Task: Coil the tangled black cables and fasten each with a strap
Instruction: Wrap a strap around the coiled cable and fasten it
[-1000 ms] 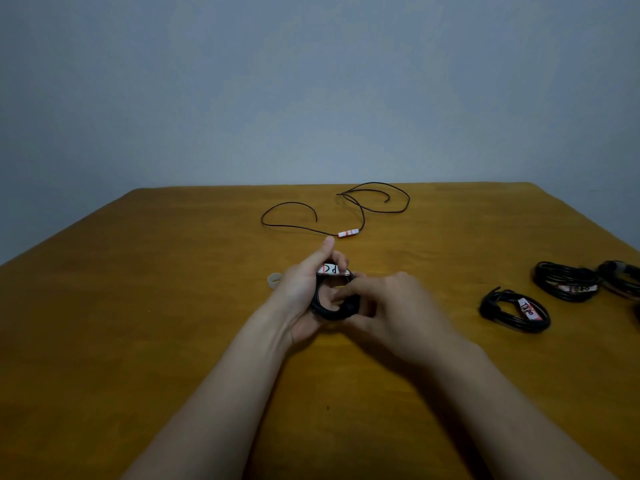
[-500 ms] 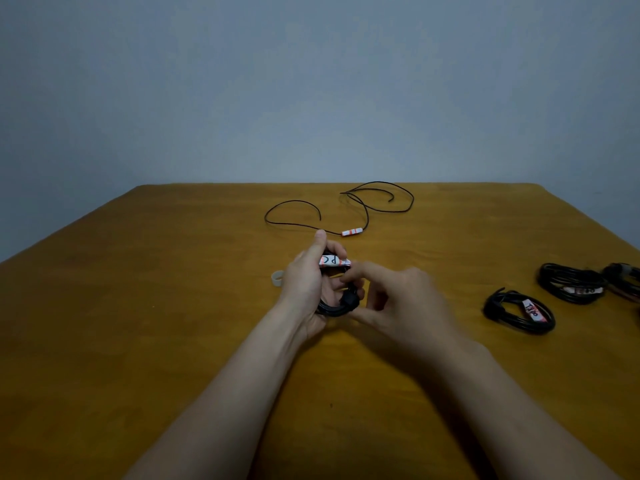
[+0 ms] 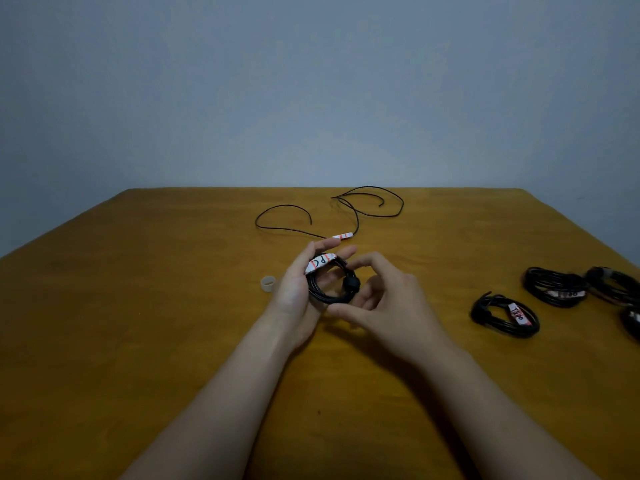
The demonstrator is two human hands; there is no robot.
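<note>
my left hand [image 3: 296,289] stands upright, fingers gripping the coiled black cable [image 3: 327,294]. my right hand [image 3: 391,306] curves beside it, thumb and forefinger arched; i cannot tell if it grips.

The left forearm [image 3: 225,393] and right forearm [image 3: 485,393] are showing bare up to the wrists. The left hand [image 3: 294,296] and right hand [image 3: 394,306] are showing bare too, with slender fingers.

- Two hands: left hand [image 3: 294,292] and right hand [image 3: 388,306].
- One coiled cable [image 3: 323,296], in the left hand's grip.
- One loose cable [image 3: 343,236], beyond the grip.
- Four bundled coils right of the grip: nearest coil [image 3: 517,314], second coil [image 3: 533,285], third coil [image 3: 609,289], and fourth coil [image 3: 632,323], cut by the frame edge.
- One clear ring [image 3: 267,284], just left of the grip.
</note>
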